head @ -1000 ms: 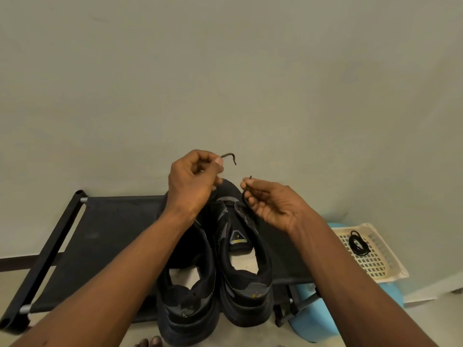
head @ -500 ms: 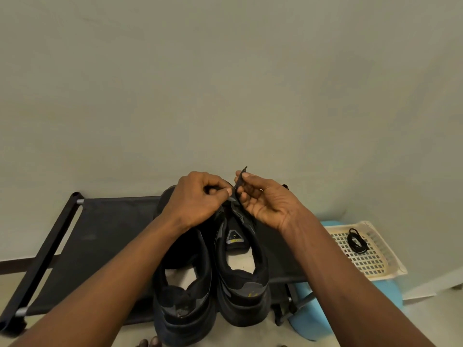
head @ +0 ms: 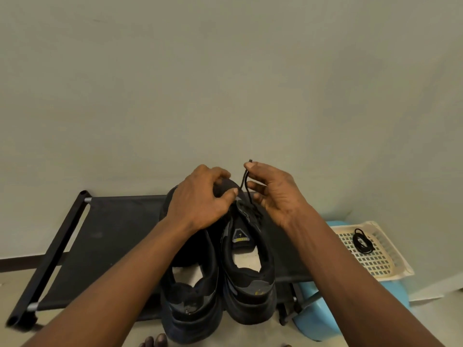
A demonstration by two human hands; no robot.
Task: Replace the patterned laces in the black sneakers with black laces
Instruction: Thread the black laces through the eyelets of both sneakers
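Head view: pinches the black lace [head: 245, 179] near its tip with the right hand [head: 273, 194], strand running almost straight down to the eyelets of the right-side sneaker [head: 250, 271], mid-rack [head: 112, 234], heel over the near edge. Clasps the toe with the curled left hand [head: 200, 199], nearer the eyelets. Versus half a second ago, holds the lace end higher, hands parted.

You face a plain pale wall [head: 225, 83]; below it stands a black fabric rack [head: 105, 236] on a dark tube frame; to your right a cream perforated basket [head: 390, 269] rests on a blue plastic stool [head: 315, 319]; a dark baseboard [head: 17, 262] runs at far left.
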